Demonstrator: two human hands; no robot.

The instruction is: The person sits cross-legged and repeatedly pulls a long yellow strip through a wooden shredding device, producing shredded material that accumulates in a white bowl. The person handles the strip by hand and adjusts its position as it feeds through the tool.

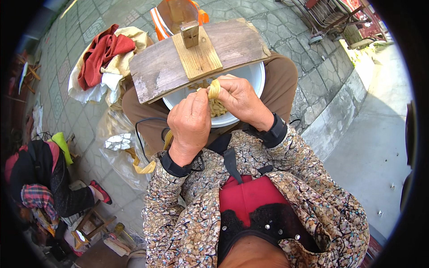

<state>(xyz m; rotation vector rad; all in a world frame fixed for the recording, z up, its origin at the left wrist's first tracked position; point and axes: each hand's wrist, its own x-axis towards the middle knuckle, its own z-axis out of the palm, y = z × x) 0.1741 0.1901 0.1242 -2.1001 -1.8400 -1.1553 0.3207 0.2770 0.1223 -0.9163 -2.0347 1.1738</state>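
Observation:
A flat yellow strip (214, 89) is wound in a small loop at the fingertips of my right hand (244, 97), which pinches it. Close by on the left, my left hand (191, 122) has its fingers curled at the same strip, whose tail (144, 168) emerges below that hand and trails toward a plastic bag. Both hands are above the front part of a white basin (258, 80) set between my knees. Yellowish folded pieces (217, 109) lie inside it, partly hidden by my hands. Across the basin's far side rests a wooden board (236, 47) with an upright wood block (190, 34) fixed on it.
A clear plastic bag (117, 157) lies on the paving at left, below red cloth (104, 55) on pale sacking. An orange-trimmed bag (174, 15) stands beyond the board. Another person (43, 181) sits bent over at far left near a wooden stool (92, 217). A wheeled cart (330, 20) is upper right.

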